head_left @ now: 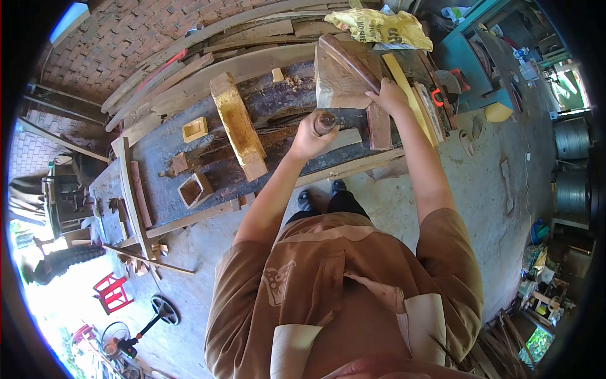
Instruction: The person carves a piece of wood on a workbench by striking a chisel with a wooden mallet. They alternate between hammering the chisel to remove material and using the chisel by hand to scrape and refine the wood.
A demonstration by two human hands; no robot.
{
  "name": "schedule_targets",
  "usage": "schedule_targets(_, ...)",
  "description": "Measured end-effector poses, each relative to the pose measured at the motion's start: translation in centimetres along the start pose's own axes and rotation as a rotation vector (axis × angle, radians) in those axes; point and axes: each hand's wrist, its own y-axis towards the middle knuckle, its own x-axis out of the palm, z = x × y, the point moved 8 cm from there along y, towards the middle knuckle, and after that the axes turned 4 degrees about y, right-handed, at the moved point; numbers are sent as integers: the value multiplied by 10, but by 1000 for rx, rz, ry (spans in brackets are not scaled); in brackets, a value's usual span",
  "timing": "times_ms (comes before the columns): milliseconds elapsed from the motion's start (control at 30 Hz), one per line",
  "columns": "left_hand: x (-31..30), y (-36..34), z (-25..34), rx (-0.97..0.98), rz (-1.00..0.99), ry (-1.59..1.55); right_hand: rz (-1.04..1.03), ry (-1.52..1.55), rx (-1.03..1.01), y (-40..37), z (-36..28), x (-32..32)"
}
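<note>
My left hand (308, 138) is closed around the round wooden handle of what looks like a chisel (325, 122), seen from its butt end. Its blade is hidden below the fist. A pale flat wood piece (346, 139) lies beside that hand. My right hand (390, 98) grips the near end of a dark wooden club-shaped mallet (347, 61), which slants away to the upper left. Behind it stands a large wood block (334, 88). Just below the right hand is a reddish-brown wood block (379, 128).
On the dark workbench (183, 155) lie a long hollowed timber (238, 123) and two small hollowed blocks, one yellow (195, 129) and one brown (195, 190). Planks (252, 31) line the wall side. A yellow sack (385, 28) lies at the back. Behind are a red stool (112, 294) and a fan (118, 339).
</note>
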Motion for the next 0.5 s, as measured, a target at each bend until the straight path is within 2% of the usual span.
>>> schedule_targets(67,0,2,-1,-2,22,-27,94,-55,-155,2,0,3)
schedule_targets(100,-2,3,1,-8,42,-54,95,-56,-159,0,1,0)
schedule_targets(167,-3,3,3,-50,37,-78,-66,1,-81,-10,10,9)
schedule_targets(333,-4,7,-6,-137,28,-133,-59,174,-55,-61,13,-13)
schedule_targets(500,-9,11,-8,1,79,-58,36,373,-101,-111,-6,-65)
